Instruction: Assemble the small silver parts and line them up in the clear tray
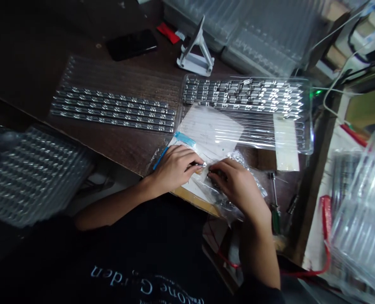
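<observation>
My left hand [174, 166] pinches a small metal connector [203, 164] between thumb and fingertips, over a white sheet [211, 126] at the table edge. Just to its right, my right hand [238, 181] has its fingers drawn together above a clear plastic bag [217, 198] with small shiny parts in it. Whatever those fingertips hold is too small to make out. Beyond my hands lies a clear ribbed tray [257, 141] with rows of metal connectors in its far part. Another ribbed tray [117, 76], to the left, holds connector rows in its near part.
A phone [132, 44] and a white folding stand [196, 57] sit at the back. A pale strip [287, 145] lies across the right tray. A green-handled screwdriver [274, 207] is right of my right hand. Stacked clear trays [32, 177] stand low at the left, others [364, 219] at the right.
</observation>
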A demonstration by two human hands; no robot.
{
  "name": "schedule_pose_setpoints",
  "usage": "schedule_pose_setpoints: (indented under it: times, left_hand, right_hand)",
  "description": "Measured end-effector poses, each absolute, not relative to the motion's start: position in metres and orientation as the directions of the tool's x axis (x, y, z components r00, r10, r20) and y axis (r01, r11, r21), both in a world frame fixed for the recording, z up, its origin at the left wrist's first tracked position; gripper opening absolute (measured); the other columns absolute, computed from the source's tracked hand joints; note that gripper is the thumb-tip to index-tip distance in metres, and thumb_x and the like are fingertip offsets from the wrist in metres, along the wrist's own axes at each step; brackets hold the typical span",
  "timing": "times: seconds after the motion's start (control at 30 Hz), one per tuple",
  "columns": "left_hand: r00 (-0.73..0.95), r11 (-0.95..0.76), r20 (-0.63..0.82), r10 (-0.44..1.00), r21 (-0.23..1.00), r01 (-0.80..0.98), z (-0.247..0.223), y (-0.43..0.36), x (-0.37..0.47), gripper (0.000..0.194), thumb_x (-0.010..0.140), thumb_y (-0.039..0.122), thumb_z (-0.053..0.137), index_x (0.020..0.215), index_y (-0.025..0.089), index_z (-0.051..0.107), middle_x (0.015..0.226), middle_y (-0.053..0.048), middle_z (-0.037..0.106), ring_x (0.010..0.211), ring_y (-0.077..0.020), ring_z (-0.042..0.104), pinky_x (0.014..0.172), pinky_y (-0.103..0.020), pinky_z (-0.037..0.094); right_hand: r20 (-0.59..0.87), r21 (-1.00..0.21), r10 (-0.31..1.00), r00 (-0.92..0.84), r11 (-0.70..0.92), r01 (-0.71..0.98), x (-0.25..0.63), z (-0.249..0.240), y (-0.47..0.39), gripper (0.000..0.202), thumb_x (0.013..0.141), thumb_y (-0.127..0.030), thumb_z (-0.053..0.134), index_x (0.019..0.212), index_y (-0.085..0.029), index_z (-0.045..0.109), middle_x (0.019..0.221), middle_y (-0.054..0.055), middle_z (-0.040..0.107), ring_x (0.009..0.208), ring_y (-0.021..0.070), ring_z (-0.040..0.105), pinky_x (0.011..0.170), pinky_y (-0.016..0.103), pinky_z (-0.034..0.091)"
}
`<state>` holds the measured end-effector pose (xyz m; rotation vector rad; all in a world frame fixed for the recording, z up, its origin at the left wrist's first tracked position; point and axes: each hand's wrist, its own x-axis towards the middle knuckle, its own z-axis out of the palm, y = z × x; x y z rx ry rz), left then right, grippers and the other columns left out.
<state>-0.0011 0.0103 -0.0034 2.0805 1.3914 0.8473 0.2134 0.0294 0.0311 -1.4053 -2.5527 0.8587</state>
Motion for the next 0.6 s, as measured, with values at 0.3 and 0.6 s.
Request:
schedule_pose_setpoints:
  times: [0.3,0.6]
  left_hand:
    - [0.164,-0.372,0.339,0.927,0.76,0.533,0.001,0.007,-0.004,0.005,0.093,0.021,0.064,0.091,0.02,0.068,0.094,-0.001,0.075,0.093,-0.0173,0.067,0.086,-0.033,0.046]
    - [0.047,-0.307,0.33,0.943,0.808,0.503,0.011,-0.002,-0.017,0.02,0.09,0.023,0.069,0.11,0.02,0.065,0.098,-0.004,0.076,0.089,-0.0166,0.071,0.087,-0.031,0.055]
  right_hand:
    - [-0.087,-0.669,0.811,-0.579,0.383,0.637,0.21,0.033,0.029,0.011,0.095,-0.02,0.055,0.097,-0.021,0.065,0.089,0.006,0.071,0.082,0.0207,0.067,0.076,0.032,0.051]
    - [0.131,-0.724,0.826,-0.549,0.458,0.516,0.181,0.018,0.025,0.017,0.096,-0.021,0.055,0.101,-0.022,0.071,0.092,0.006,0.073,0.083,0.02,0.071,0.075,0.031,0.057]
